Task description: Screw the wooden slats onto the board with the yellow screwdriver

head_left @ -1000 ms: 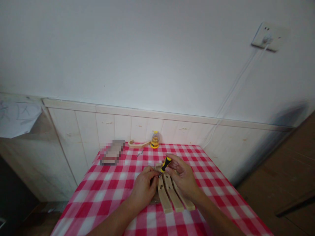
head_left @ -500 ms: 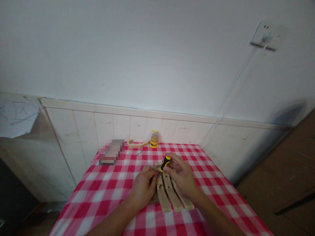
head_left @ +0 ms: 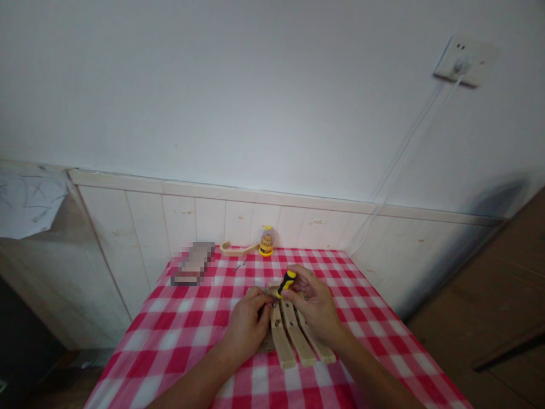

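My right hand (head_left: 317, 307) is closed round a black and yellow screwdriver (head_left: 286, 283), tilted with its tip pointing down and left. Below it lie several pale wooden pieces (head_left: 283, 342) side by side, with dark holes along them. The fingers of my left hand (head_left: 249, 321) are pinched together at the far end of the leftmost piece, close to the screwdriver's tip. What they grip is too small and hidden to make out. A flat brownish wooden part (head_left: 266, 344) shows partly under my left hand and the wooden pieces.
A red and white checked cloth (head_left: 191, 335) covers the table. Toward the wall stand a clear-domed yellow bit holder (head_left: 266, 242), a hooked wooden piece (head_left: 232, 250) and small dark metal bits (head_left: 240, 265). A blurred-out flat object (head_left: 193, 266) lies at back left.
Both hands stay in nearly the same place. The screwdriver handle appears turned very slightly in my right hand.
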The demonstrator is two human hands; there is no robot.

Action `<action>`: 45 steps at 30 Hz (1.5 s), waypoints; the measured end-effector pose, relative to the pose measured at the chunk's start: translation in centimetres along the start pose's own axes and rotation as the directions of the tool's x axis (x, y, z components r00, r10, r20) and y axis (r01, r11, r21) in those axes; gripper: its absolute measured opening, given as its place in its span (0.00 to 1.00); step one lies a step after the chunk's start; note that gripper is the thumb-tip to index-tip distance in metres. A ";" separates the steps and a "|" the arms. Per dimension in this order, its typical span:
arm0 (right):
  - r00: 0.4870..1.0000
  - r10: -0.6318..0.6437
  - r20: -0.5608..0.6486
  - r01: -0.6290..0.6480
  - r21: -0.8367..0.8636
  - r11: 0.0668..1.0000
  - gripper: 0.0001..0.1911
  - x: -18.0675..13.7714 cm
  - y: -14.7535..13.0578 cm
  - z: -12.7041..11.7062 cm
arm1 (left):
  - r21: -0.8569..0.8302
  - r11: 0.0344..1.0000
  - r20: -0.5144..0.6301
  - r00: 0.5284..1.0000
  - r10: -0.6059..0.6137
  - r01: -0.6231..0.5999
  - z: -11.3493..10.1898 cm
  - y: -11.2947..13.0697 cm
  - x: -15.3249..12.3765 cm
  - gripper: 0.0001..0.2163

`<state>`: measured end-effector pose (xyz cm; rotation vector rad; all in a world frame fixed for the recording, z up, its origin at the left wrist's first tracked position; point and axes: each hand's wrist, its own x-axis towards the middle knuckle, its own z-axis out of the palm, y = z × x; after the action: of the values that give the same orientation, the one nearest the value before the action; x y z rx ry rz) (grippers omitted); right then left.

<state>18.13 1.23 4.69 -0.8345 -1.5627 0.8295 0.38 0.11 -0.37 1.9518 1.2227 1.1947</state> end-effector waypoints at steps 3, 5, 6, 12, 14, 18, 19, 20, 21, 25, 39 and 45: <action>1.000 -0.018 0.012 0.019 -0.024 1.000 0.23 -0.1 -0.1 -0.1 | -0.014 1.000 -0.010 1.000 0.006 -0.006 -0.1 0.0 0.0 0.12; 0.999 -0.034 0.023 0.035 -0.033 0.999 0.23 -0.2 -0.1 -0.2 | -0.025 1.000 -0.016 1.000 0.009 -0.010 -0.1 0.1 -0.1 0.12; 0.999 -0.038 0.027 0.039 -0.033 0.999 0.22 -0.2 -0.1 -0.2 | -0.031 0.999 -0.019 1.000 0.012 -0.012 -0.1 0.1 -0.1 0.12; 1.000 0.002 0.018 -0.002 0.000 1.000 0.21 -0.4 -0.2 -0.2 | -0.043 0.999 -0.018 0.999 0.026 -0.027 -0.1 0.0 -0.1 0.13; 1.000 0.014 0.004 -0.014 -0.004 1.000 0.20 -0.3 -0.2 -0.1 | -0.043 0.999 -0.015 1.000 0.026 -0.026 -0.1 0.0 -0.2 0.13; 0.999 0.020 -0.026 -0.020 0.005 1.000 0.20 -0.1 -0.3 0.1 | -0.055 0.998 -0.022 0.999 0.029 -0.031 0.0 -0.1 -0.2 0.13; 0.999 0.019 -0.033 -0.018 0.006 1.000 0.21 -0.1 -0.3 0.1 | -0.060 0.998 -0.026 0.999 0.029 -0.031 0.0 -0.1 -0.2 0.12; 0.999 0.015 -0.039 -0.015 0.005 1.000 0.21 -0.1 -0.3 0.1 | -0.065 0.997 -0.032 0.999 0.028 -0.030 -0.1 0.0 -0.2 0.12; 0.999 0.010 -0.042 -0.010 0.003 1.000 0.21 -0.2 -0.4 0.1 | -0.069 0.997 -0.038 0.999 0.026 -0.029 -0.1 0.0 -0.2 0.11; 0.998 -0.023 -0.052 0.023 -0.006 1.000 0.22 -0.5 -0.7 -0.2 | -0.096 0.994 -0.035 0.999 0.042 -0.045 -0.7 0.6 -0.6 0.08; 0.993 -0.114 -0.034 0.111 -0.081 0.991 0.19 -1.6 -1.3 -0.4 | -0.106 0.993 0.074 0.995 0.061 -0.053 -0.9 0.4 -1.0 0.10; 0.993 -0.114 -0.021 0.112 -0.087 0.990 0.19 -1.8 -0.8 -0.3 | -0.105 0.994 0.088 0.995 0.041 -0.032 -0.8 0.2 -0.8 0.10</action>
<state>18.55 -0.76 4.54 -0.8066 -1.6163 0.6716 -0.42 -0.66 -0.16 1.9373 1.0631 1.1518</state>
